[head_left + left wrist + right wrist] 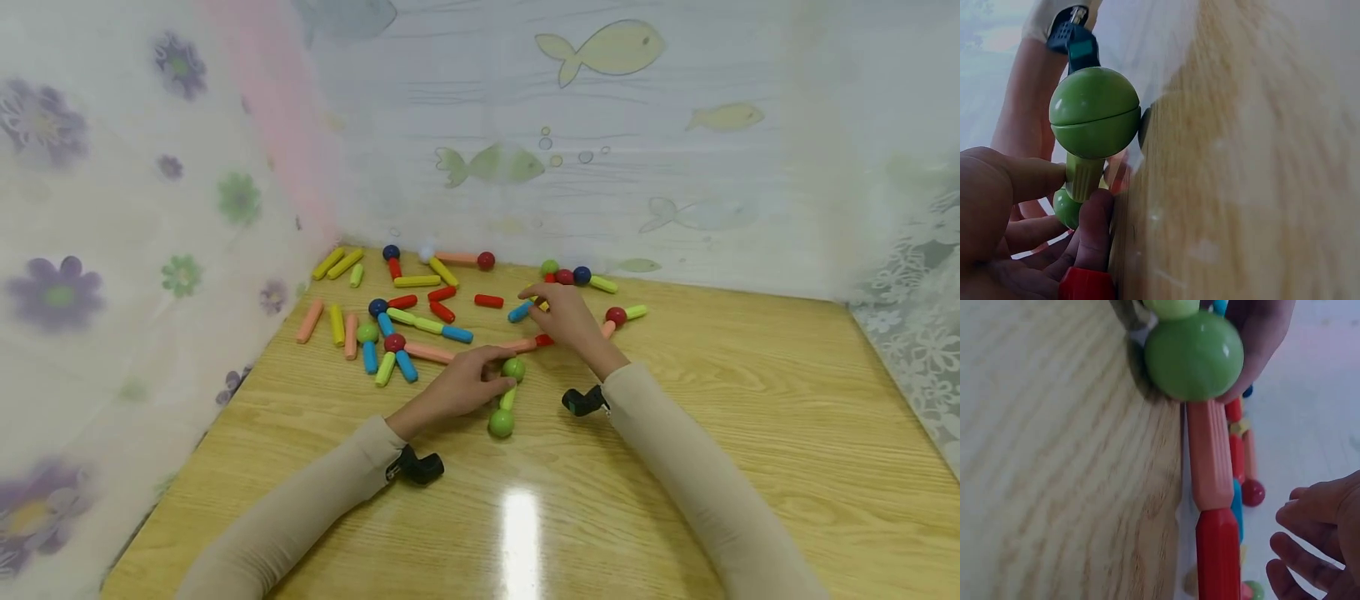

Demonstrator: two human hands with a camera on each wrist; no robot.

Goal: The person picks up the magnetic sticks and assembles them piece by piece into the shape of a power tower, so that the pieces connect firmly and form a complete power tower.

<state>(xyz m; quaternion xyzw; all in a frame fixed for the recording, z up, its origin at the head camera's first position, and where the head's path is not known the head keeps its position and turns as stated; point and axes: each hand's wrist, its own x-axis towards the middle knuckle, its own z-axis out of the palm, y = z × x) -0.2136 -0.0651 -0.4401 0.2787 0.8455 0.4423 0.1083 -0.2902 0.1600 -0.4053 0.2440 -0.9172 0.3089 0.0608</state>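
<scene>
Just below the middle of the head frame, the left hand (467, 385) pinches the lime rod (508, 398) joining two green balls (502, 423). Up and right of it, the right hand (566, 317) has its fingers loosely curved and apart, near a blue rod (520, 312).

The left fingers (493, 353) hold a lime stick (507, 400) with green balls (502, 423) at its twelve and six o'clock ends. At one o'clock from them, the right fingers (542, 290) are just beside a blue stick (519, 312); at ten, a navy ball (378, 308) lies on the counter (765, 417).
</scene>
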